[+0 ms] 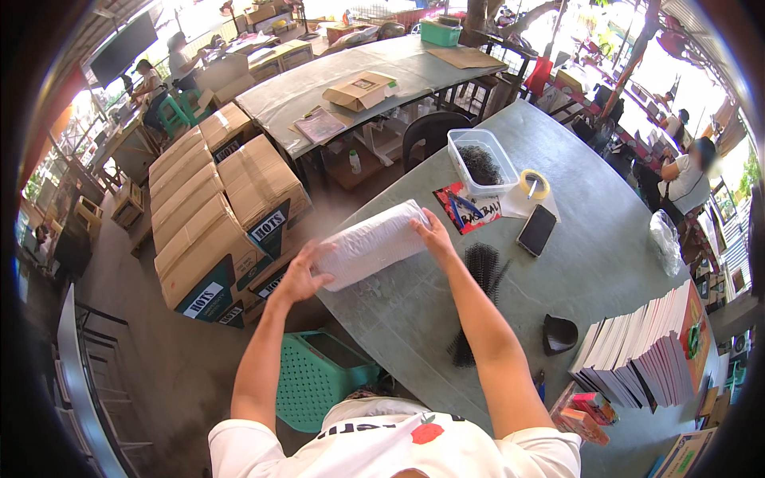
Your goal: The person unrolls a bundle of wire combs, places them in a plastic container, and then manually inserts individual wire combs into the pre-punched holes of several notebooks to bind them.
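1. Grey counter [590, 263]: stretches from near to far, its left edge above the floor [175, 366].
2. White wrapped bundle [373, 243]: held across that edge, left end out past it; whether it touches the counter cannot be told. A slipping wrap could drop it floorward.
3. Black coils [483, 263]: loose, near the right forearm [480, 309]; a sideways sweep might scatter them.
4. Left hand [303, 275]: spread wide around the bundle's left end. Right hand [436, 237]: half-curled over its right end. Uneven grip could tip it.
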`<state>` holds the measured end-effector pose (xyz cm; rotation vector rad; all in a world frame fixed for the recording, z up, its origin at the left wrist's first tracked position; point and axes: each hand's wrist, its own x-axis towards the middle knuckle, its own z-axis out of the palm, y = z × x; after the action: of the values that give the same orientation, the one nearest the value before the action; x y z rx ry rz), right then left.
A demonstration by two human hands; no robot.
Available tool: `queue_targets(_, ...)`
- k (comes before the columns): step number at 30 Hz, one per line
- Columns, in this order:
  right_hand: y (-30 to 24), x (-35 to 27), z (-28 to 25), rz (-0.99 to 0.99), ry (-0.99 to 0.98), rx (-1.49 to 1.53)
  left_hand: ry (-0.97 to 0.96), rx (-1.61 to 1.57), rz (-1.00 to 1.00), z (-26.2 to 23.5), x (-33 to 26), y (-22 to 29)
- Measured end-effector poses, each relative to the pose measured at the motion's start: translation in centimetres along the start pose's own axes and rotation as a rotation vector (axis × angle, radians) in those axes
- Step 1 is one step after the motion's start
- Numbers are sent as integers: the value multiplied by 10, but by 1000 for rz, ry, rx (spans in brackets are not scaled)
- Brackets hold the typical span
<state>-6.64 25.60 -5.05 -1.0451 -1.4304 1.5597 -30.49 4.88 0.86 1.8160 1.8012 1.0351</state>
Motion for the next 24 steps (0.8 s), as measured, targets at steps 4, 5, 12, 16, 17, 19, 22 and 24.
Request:
queue_targets(4, -24, -75, 22, 106, 13, -478, 147, 123, 123, -24, 41, -48)
queue_targets(5, -29, -97, 21, 121, 17, -481, 136, 114, 117, -20, 53, -53)
queue_targets(12, -49, -133, -5, -100, -3, -662, 136, 506, 257, 27, 53, 49)
queue_targets(16, -54, -114, 11, -514, -217, -680, -2, 381, 170, 78, -2, 105)
queue_targets(17, -53, -112, 13, -421, -352, -593, 39, 374, 175, 84, -5, 100)
queue_targets(19, -51, -114, 14, -428, -366, -619, 87, 362, 171, 88, -9, 91)
queue_targets(22, -41, -119, 20, -561, -315, -692, 50, 301, 210, 83, -13, 80)
queue_targets(24, -37, -120, 27, -692, -257, -739, 30, -1, 160, 74, -6, 71)
